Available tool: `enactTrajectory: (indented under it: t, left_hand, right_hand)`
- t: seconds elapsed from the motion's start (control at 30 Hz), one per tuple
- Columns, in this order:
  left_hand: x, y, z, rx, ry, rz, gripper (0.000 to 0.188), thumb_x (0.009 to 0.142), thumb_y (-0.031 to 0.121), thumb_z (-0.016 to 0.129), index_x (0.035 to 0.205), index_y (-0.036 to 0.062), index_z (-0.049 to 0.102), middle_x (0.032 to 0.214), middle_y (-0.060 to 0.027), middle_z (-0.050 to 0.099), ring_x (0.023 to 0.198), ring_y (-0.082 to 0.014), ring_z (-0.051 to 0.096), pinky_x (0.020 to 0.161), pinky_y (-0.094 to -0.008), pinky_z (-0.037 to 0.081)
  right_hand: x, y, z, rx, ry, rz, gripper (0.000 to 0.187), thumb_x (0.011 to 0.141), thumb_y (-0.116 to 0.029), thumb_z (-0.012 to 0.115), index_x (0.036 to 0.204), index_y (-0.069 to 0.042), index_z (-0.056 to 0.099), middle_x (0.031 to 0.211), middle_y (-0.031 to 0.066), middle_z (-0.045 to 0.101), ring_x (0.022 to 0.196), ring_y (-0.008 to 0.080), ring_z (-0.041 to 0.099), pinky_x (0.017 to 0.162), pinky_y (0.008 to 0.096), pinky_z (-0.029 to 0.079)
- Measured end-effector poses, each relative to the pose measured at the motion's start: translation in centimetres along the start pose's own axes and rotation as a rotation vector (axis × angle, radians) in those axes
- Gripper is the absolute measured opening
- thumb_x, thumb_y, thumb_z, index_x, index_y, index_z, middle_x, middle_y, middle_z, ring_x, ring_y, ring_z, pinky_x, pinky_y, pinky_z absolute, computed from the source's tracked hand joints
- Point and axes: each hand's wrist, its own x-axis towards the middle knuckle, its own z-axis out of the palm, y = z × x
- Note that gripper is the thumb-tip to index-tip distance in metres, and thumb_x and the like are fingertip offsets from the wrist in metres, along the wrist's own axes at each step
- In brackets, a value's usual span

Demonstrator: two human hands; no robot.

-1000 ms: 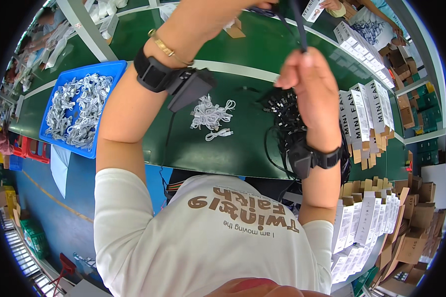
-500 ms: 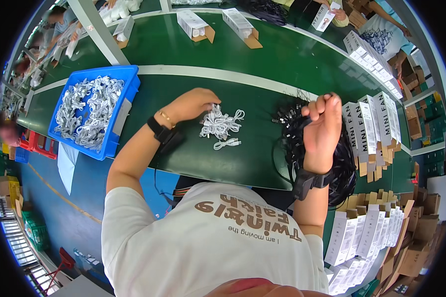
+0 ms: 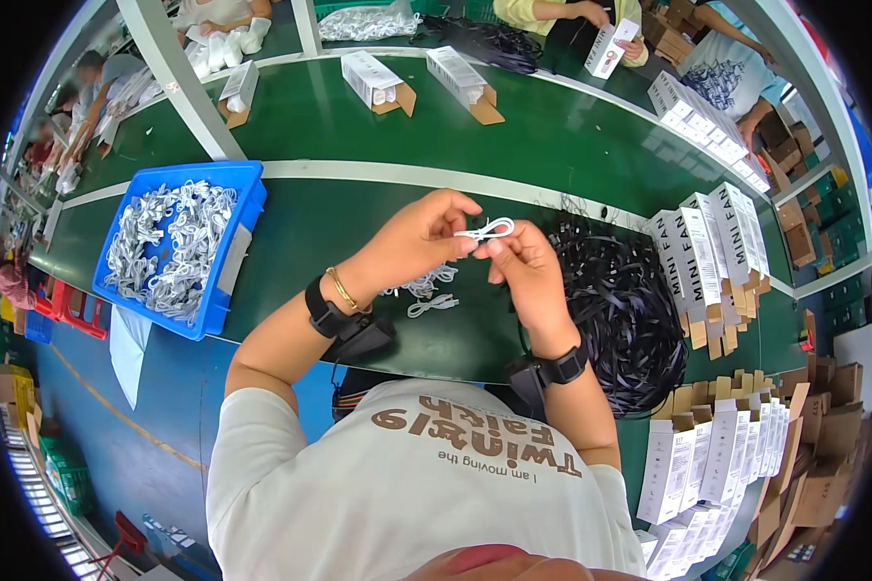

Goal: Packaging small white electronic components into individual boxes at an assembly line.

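Note:
A coiled white cable [image 3: 492,229] is held up over the green table between my two hands. My left hand [image 3: 419,230] pinches one end of it. On the other side, my right hand [image 3: 530,276] has its thumb and fingertips closed at the loop. Beneath my hands lies a small pile of white cables [image 3: 424,283], partly hidden by my left hand, with one bundled cable [image 3: 433,306] apart from it on the near side. A heap of black straps [image 3: 620,315] lies right beside my right hand.
A blue bin [image 3: 252,208] of white cables stands at the left. White boxes [image 3: 688,252] stand right of the straps, and more boxes [image 3: 707,445] are stacked nearer. Open boxes [image 3: 373,82] lie on the far green belt. A co-worker's hand [image 3: 633,48] holds a box across it.
My right hand has come left from above the black straps to meet my left hand. My left hand has lifted a white cable from the pile, and both now hold it.

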Motion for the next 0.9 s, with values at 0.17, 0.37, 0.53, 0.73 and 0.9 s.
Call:
enactTrajectory:
  t: [0.17, 0.37, 0.53, 0.73, 0.9]
  left_hand:
    - [1.3, 0.4, 1.2, -0.151, -0.088, -0.007, 0.020, 0.089, 0.007, 0.063, 0.106, 0.0005, 0.056, 0.085, 0.0003, 0.052, 0.073, -0.0055, 0.051, 0.063, -0.0226, 0.044]
    - [2.2, 0.9, 0.5, 0.968, 0.206, 0.465, 0.014, 0.088, 0.009, 0.064, 0.098, 0.0028, 0.057, 0.083, -0.0017, 0.056, 0.073, -0.0091, 0.054, 0.062, -0.0238, 0.044]
    - [2.4, 2.3, -0.3, 0.701, -0.365, 0.481, 0.015, 0.083, 0.007, 0.065, 0.094, 0.0039, 0.057, 0.083, -0.0072, 0.057, 0.072, -0.0190, 0.056, 0.062, -0.0270, 0.045]
    - [3.0, 2.6, -1.3, 0.507, -0.150, 0.263, 0.011, 0.085, 0.008, 0.064, 0.092, 0.0032, 0.057, 0.086, -0.0034, 0.057, 0.077, -0.0140, 0.056, 0.064, -0.0251, 0.045]
    - [3.0, 4.0, -1.3, -0.044, -0.426, 0.127, 0.011, 0.089, 0.012, 0.063, 0.093, 0.0027, 0.058, 0.087, 0.0018, 0.057, 0.078, -0.0066, 0.053, 0.064, -0.0215, 0.043]
  right_hand:
    - [-0.3, -0.3, -0.8, 0.042, -0.034, -0.024, 0.012, 0.094, -0.010, 0.055, 0.105, -0.007, 0.058, 0.084, 0.0000, 0.062, 0.066, 0.0045, 0.050, 0.057, 0.0197, 0.040]
    - [-0.9, -3.8, -1.2, -0.702, -0.159, -0.036, 0.013, 0.092, -0.010, 0.056, 0.103, -0.006, 0.059, 0.084, 0.0052, 0.063, 0.068, 0.0147, 0.056, 0.061, 0.0265, 0.045]
    - [0.6, -4.2, -3.4, -1.042, -0.079, -0.556, 0.014, 0.087, -0.010, 0.058, 0.100, -0.005, 0.060, 0.086, 0.0130, 0.062, 0.072, 0.0295, 0.059, 0.065, 0.0369, 0.048]
    - [-0.5, -5.0, -0.6, -1.328, -0.338, -0.418, 0.010, 0.088, -0.010, 0.058, 0.095, -0.002, 0.061, 0.085, 0.0122, 0.062, 0.078, 0.0308, 0.061, 0.066, 0.0362, 0.048]
    - [2.0, -5.5, -1.3, -0.921, -0.094, -0.458, 0.009, 0.086, -0.012, 0.062, 0.088, -0.004, 0.063, 0.081, 0.0105, 0.062, 0.073, 0.0265, 0.061, 0.064, 0.0338, 0.048]
